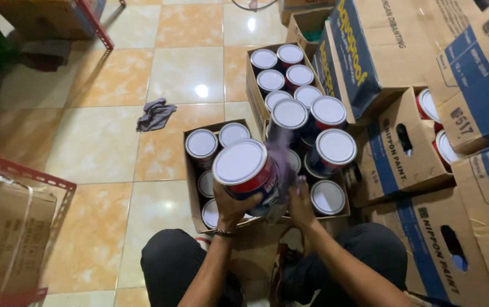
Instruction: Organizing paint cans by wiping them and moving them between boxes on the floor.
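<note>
My left hand [228,206] grips a paint can [247,170] with a white lid and a red and blue body, held tilted above an open cardboard box [190,170]. My right hand [300,200] presses a purple-grey cloth [280,165], blurred by motion, against the can's right side. The box below holds several more white-lidded cans [201,143], some stacked two high [335,146]. My knees in dark trousers frame the bottom of the view.
A second open box of cans [281,71] stands behind. Blue and brown cartons [420,153] crowd the right side. A crumpled grey rag [155,113] lies on the tiled floor. Red metal shelving with a wrapped box [11,222] stands at the left.
</note>
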